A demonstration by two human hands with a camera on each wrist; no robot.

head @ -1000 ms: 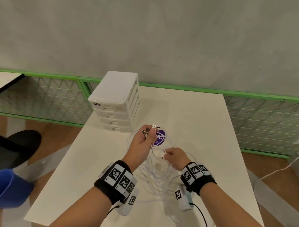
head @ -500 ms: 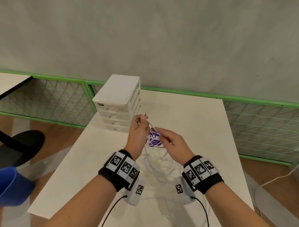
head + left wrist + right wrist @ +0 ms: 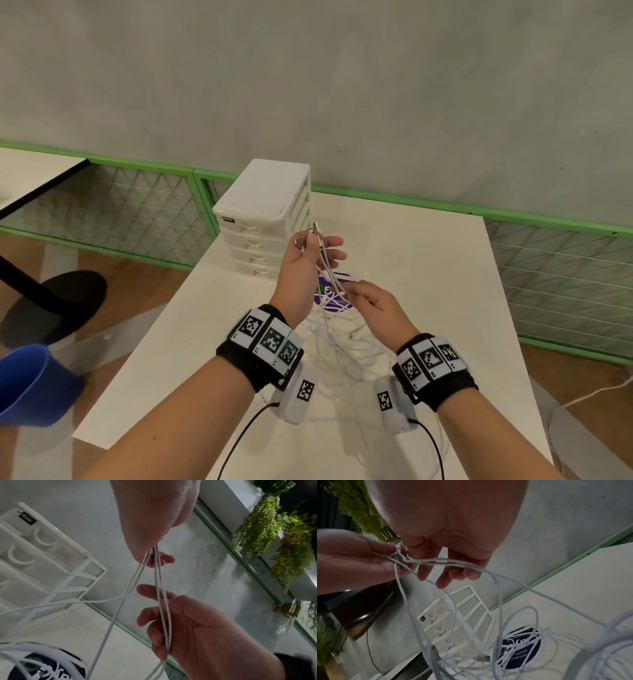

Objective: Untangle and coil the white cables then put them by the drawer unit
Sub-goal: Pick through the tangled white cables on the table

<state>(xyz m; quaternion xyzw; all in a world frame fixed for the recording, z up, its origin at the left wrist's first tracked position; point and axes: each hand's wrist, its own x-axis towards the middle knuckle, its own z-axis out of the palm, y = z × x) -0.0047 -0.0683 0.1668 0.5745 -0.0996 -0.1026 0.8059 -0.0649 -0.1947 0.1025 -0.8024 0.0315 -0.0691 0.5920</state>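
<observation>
Pinching the plug ends together, the left hand [image 3: 308, 260] holds the white cables [image 3: 327, 270] raised above the bench [image 3: 428, 274], thumb pressed over them against the forefinger, other fingers loosely spread. Metal connector tips poke out just above the thumb; likely gathered so that all strands share one start.

Just below and right of it, the right hand [image 3: 371, 303] closes finger and thumb round two of the strands. In the left wrist view these run between its fingers [image 3: 154, 615]. Probably a loose guide grip, meant to slide down and part those strands from the rest.

Beneath both hands the remaining length hangs slack into a loose tangle on the bench, loops crossing a round purple sticker [image 3: 330, 294]. At least one free plug [image 3: 482, 660] lies in the heap.

Beyond the left hand, near it, stands the white drawer unit [image 3: 263, 219], drawers facing the bench edge. Untangling looks early; nothing coiled yet.

Risk: pulling fast may tighten crossings lower down.
</observation>
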